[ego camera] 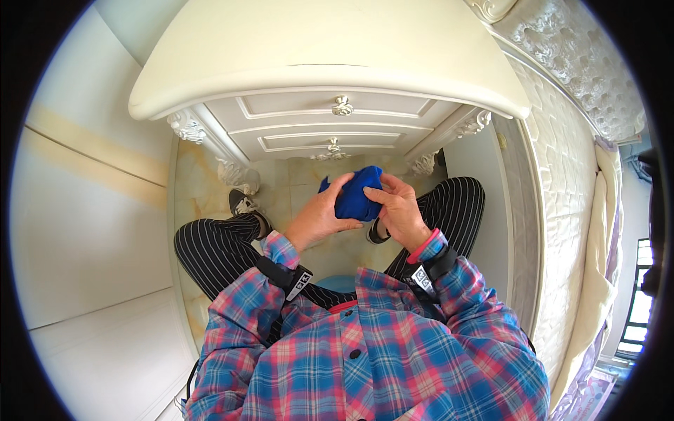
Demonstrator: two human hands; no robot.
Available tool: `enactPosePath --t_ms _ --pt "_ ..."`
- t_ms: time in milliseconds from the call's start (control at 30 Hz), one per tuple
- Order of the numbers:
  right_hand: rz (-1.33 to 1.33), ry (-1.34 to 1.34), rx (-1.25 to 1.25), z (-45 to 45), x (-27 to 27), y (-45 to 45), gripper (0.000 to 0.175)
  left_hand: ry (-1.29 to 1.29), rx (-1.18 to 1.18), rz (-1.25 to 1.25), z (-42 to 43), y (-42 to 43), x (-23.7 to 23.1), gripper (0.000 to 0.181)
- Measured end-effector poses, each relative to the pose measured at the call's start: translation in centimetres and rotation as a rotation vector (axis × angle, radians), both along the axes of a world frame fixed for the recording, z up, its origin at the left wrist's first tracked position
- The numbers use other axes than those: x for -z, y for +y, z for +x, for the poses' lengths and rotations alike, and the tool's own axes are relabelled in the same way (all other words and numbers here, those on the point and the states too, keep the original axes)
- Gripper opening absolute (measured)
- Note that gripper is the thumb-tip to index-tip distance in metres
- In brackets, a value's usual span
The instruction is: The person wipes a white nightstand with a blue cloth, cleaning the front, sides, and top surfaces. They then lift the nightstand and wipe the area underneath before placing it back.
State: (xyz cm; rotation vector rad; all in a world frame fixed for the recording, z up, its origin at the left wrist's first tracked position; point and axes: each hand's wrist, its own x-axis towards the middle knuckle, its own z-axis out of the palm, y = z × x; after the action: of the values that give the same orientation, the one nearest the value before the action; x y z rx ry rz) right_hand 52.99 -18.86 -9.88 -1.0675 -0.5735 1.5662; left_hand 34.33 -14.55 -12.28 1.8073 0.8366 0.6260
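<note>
Both my hands grip a blue folded cloth (356,198) above the tiled floor, between my knees. My left hand (325,213) wraps the cloth's left side, with the thumb along its upper edge. A loose corner sticks out past that thumb. On the other side, my right hand (398,206) presses its thumb on the front of the cloth, and its other fingers are partly hidden behind it. Just beyond my hands stands a cream nightstand (331,37) with two drawers. An ornate knob (342,106) sits on the upper drawer, and another knob (333,146) on the lower one.
A bed with a quilted mattress (566,210) runs along my right, below a tufted headboard (574,58). White cabinet panels (100,221) rise on my left. Part of a light blue seat (334,283) shows beneath me. The floor (295,184) is marbled tile.
</note>
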Motion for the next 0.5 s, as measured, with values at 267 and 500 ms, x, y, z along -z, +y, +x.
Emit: enactPosePath --t_ms 267,500 --pt "-0.118 -0.571 -0.302 1.8 0.7 -1.8 0.054 0.333 0.135 0.353 0.0 -0.2 0.3 0.027" --pt "0.488 -1.447 -0.58 2.5 1.4 -1.8 0.032 0.462 0.221 0.291 0.0 0.1 -0.6 0.025"
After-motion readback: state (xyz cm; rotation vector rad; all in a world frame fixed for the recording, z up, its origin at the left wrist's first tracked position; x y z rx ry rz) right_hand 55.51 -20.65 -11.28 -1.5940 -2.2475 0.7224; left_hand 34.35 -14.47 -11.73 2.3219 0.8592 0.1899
